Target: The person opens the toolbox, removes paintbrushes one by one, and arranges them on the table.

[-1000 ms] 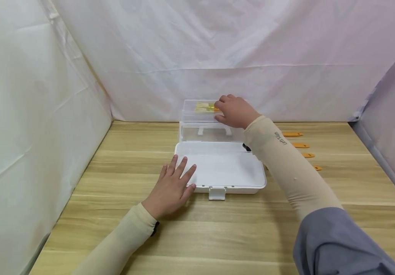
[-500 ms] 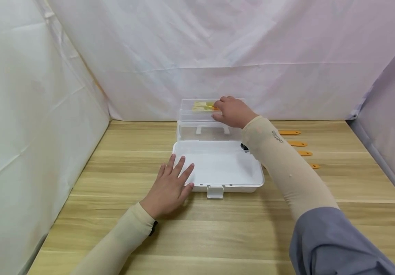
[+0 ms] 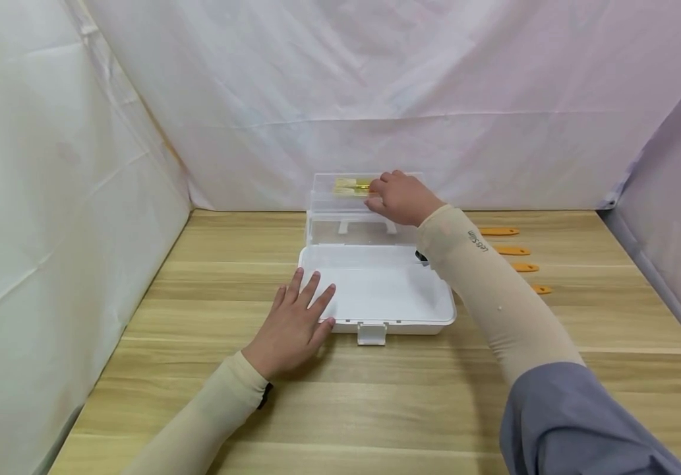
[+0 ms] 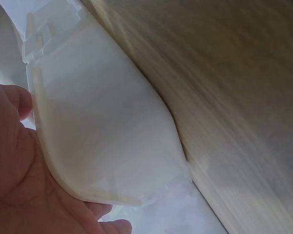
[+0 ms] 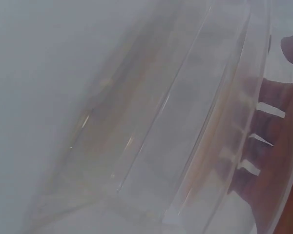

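A white plastic box [image 3: 376, 290] lies open on the wooden table, its clear lid [image 3: 346, 224] standing upright at the back. My right hand [image 3: 396, 196] is at the lid's top edge with its fingers curled over it; in the right wrist view the fingers [image 5: 278, 161] show through the clear plastic. A yellow-orange piece [image 3: 352, 187] sits in the lid's top compartment, just left of those fingertips. My left hand [image 3: 295, 323] lies flat with spread fingers on the box's front left corner [image 4: 112, 161], palm [image 4: 19, 185] against its rim.
Several orange flat tools [image 3: 512, 251] lie in a row on the table right of the box. White cloth walls [image 3: 49, 198] close in the left, back and right sides. A latch [image 3: 371, 333] juts from the box's front edge.
My right hand has edged slightly left along the lid's top. The left hand and the box stay where they were.
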### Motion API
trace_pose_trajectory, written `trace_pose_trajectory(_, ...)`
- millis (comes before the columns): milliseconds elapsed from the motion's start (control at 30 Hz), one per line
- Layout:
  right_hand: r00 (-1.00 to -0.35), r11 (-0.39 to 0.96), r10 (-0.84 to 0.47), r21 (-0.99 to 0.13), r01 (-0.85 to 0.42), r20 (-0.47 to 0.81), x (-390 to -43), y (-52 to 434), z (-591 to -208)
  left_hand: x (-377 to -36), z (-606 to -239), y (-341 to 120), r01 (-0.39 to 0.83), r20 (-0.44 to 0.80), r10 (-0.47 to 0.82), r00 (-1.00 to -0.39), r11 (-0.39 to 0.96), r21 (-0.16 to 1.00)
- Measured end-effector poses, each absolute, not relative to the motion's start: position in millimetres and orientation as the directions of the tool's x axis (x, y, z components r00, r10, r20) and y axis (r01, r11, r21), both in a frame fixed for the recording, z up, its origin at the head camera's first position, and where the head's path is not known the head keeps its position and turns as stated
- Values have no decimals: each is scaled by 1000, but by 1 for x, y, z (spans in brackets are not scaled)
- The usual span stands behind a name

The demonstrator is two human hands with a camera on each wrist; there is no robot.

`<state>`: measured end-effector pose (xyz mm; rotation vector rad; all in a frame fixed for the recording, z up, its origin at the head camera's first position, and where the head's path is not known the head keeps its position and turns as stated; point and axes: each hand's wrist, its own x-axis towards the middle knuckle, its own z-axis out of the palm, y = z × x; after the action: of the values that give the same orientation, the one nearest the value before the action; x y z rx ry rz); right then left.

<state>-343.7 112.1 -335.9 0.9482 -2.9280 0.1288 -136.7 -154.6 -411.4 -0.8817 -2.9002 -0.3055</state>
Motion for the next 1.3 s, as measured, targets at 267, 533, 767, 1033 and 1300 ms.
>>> trace_pose_trajectory(267,-826,827,-553,-45,-560,104,-343,111,-339,-136,-411,-155,558,151,538,-829,814,162)
trace_pose_trajectory(533,-836,835,-533,-77,-544,132,-344,111,-342,-135,-411,-154,560,155,539,-828,813,160)
trace_pose_trajectory(767,-835,837,-528,-73,-543,154,-342,112,-339,-135,-409,-153,562,164,540,-826,812,159)
trace_pose_trajectory(1033,-824,829,-537,-68,-555,178,-341,111,-340,-134,-409,-154,560,160,538,-827,814,156)
trace_pose_trajectory(1300,-821,827,-542,-62,-559,179,-341,111,-339,-134,-411,-155,566,175,541,-823,809,161)
